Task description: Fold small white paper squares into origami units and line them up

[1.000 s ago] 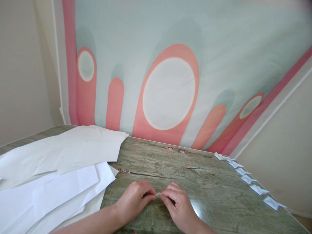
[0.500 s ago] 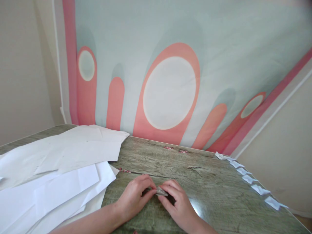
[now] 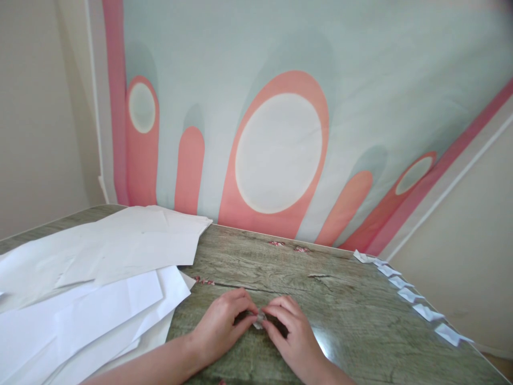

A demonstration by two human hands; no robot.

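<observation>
A small greyish folded piece [image 3: 259, 319], perhaps paper, is between my two hands above the wood-grain table [image 3: 256, 267]. My left hand [image 3: 224, 323] pinches its left side between thumb and fingers. On the other side, the thumb and fingertips of my right hand [image 3: 294, 334] close on its right edge. The fingertips hide part of the piece, and its exact shape is too small to tell.
White paper sheets [image 3: 140, 240] lie overlapping on the table's left side. Several small folded white pieces [image 3: 428, 313] form a row along the right edge. Behind the table hangs a pale green and coral backdrop [image 3: 276, 155].
The small piece has turned between my fingers; it looked pointed toward the right before and now looks more compact. My hands have shifted only slightly.
</observation>
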